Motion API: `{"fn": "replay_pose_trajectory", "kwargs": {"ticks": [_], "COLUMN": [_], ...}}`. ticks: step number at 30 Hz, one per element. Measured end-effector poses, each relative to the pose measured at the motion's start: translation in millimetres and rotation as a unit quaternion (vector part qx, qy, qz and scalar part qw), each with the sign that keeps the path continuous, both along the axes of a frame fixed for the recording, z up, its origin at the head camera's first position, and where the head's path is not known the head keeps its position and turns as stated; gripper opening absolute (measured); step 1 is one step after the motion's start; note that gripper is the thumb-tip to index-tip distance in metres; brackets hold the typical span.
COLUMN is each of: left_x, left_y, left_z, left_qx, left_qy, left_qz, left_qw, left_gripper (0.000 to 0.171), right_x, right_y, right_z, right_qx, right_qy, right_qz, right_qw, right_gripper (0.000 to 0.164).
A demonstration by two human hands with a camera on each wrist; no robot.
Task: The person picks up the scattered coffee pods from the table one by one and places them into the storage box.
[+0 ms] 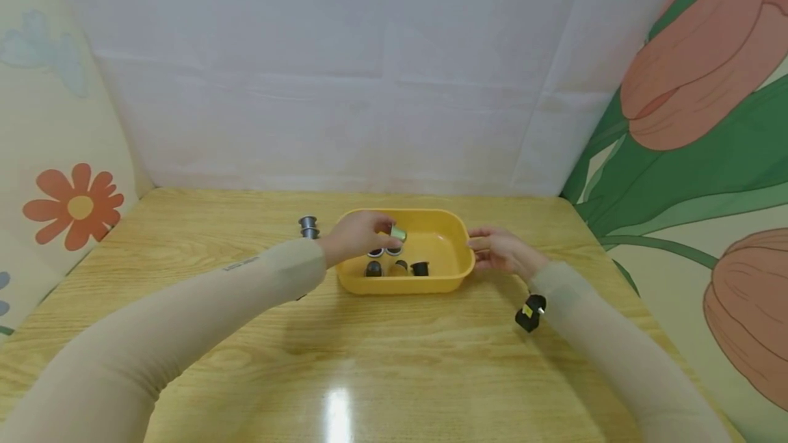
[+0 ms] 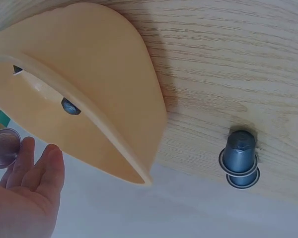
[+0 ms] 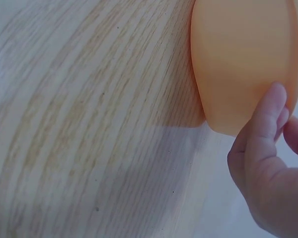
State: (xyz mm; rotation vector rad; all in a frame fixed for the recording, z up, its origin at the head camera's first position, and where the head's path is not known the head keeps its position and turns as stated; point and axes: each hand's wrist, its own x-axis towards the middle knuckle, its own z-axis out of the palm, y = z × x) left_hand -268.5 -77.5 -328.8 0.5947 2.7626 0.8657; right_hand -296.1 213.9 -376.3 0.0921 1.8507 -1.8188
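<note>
while my left grip (image 1: 356, 236), nearly closed, is pinching a green capsule (image 1: 399, 233) over the yellow tub (image 1: 401, 286), my right grip (image 1: 500, 251), partly curled, is holding that tub's right end, probably steadying it on the worktop (image 1: 431, 354).

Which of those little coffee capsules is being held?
The green capsule, pinched in the left hand above the yellow tub. Other capsules lie inside the tub, and grey capsules sit stacked on the table.
</note>
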Motion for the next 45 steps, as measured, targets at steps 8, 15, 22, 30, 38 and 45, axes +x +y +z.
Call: {"fn": "replay_pose_trajectory", "kwargs": {"ticks": [8, 15, 22, 30, 38, 45], "left_x": [-6.8, -4.5, -4.3, -9.3, -12.9, -20.3], "left_y": [8, 16, 23, 27, 32, 33], "left_z": [-4.3, -4.4, -4.8, -8.7, -15.0, -24.1], "left_qx": [-0.032, -0.031, -0.045, -0.064, -0.059, -0.05], "left_qy": [0.011, 0.0, 0.009, 0.027, 0.021, 0.002], "left_qz": [-0.007, -0.014, -0.019, -0.021, -0.016, -0.003], "left_qw": [0.9994, 0.9994, 0.9988, 0.9974, 0.9979, 0.9988], "left_gripper": [0.056, 0.058, 0.058, 0.053, 0.055, 0.055], "right_x": [-1.1, -0.7, -0.2, -1.1, 0.0, -0.2], "right_y": [0, 0, -1, 1, 1, -1], "right_z": [-0.7, -1.3, -0.6, -2.2, -0.8, 0.6], "right_qx": [0.002, 0.006, 0.007, 0.004, 0.002, -0.002], "right_qy": [0.001, 0.002, 0.003, 0.001, -0.002, -0.006], "right_qz": [-0.001, -0.006, -0.003, -0.006, -0.004, -0.004], "right_qw": [1.0, 1.0, 1.0, 1.0, 1.0, 1.0], "right_gripper": [0.043, 0.042, 0.043, 0.04, 0.041, 0.04]}}
